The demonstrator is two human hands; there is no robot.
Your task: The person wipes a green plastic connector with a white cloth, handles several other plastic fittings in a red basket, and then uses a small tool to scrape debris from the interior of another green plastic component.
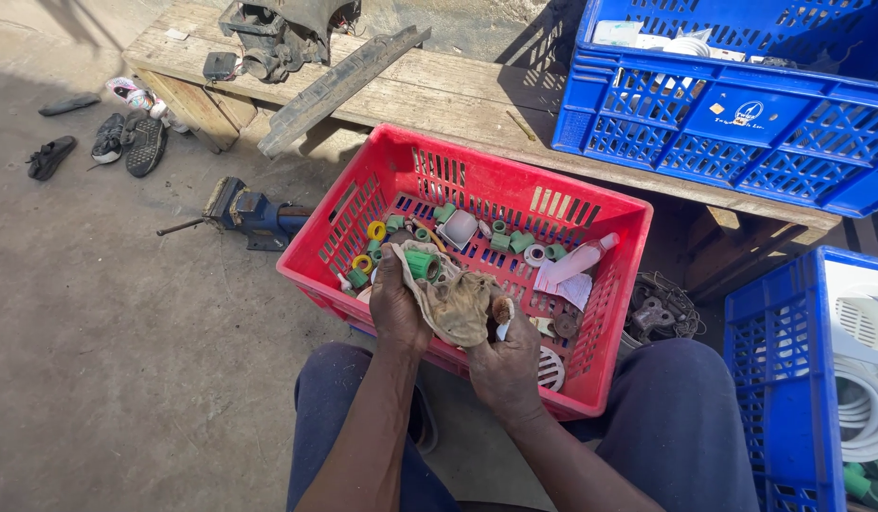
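Seen from above, the left hand (398, 305) and the right hand (506, 365) meet over the near half of a red crate (477, 175) that sits on the concrete floor (126, 332) between the person's knees. The left hand is closed on a dirty tan rag (456, 305), and a green pipe fitting (422, 264) sits in the fold of the rag just beside its fingertips; the rag is wrapped partly around the fitting. The fitting is a short cylinder whose open end faces up and toward the camera, its long axis tilting toward the crate's far wall. The right hand grasps the other end of the rag, with a small white piece at its thumb that is too small to tell. The rag stretches between the two hands, running left to right above the crate's near rim. Inside the crate lie more green fittings (515, 242), yellow rings (376, 230), a white plastic bottle (579, 261) lying on its side, and a round white drain grate (551, 368) against the near wall. The crate's walls close in the hands on all four sides, leaving free room only upward. To the left the floor lies open as far as a blue bench vise (254, 213). A wooden bench (439, 95) borders the crate's far side and carries a blue crate (742, 114); a second blue crate (789, 379) stands close on the right, beside the right knee.
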